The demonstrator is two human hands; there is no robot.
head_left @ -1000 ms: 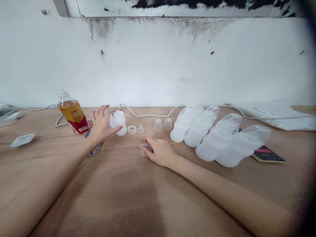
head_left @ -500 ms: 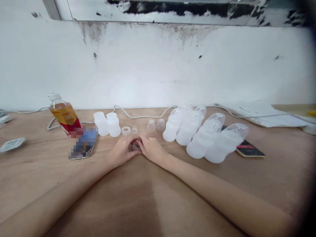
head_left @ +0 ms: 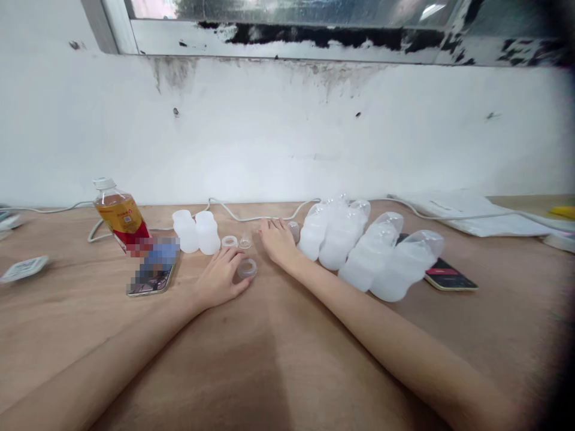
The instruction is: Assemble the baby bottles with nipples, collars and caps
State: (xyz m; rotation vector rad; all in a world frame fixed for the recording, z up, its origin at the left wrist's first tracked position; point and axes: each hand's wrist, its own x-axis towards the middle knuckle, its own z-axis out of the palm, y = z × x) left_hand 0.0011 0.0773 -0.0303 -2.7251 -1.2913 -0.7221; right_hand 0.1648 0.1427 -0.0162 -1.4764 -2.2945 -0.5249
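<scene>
My left hand (head_left: 221,276) lies on the wooden table (head_left: 278,359), its thumb and forefinger pinched round a small translucent ring cap (head_left: 247,267). My right hand (head_left: 276,240) is stretched forward with fingers flat and apart, its fingertips by a small clear dome cap (head_left: 294,228) beside the lying bottles. Just behind my left hand lie a white ring (head_left: 229,241) and a tiny clear valve (head_left: 245,241). Two short white bottles (head_left: 197,232) stand upright to their left.
Several frosted bottles (head_left: 368,251) lie in a row at the right, partly over a phone (head_left: 449,276). A drink bottle (head_left: 119,216) leans above another phone (head_left: 153,276) at the left. A white cable (head_left: 251,215) runs along the wall; a white bag (head_left: 476,214) lies far right.
My left hand left the white bottle, met the right at the ring cap, and now keeps the cap alone. My right hand has reached forward to the clear dome caps.
</scene>
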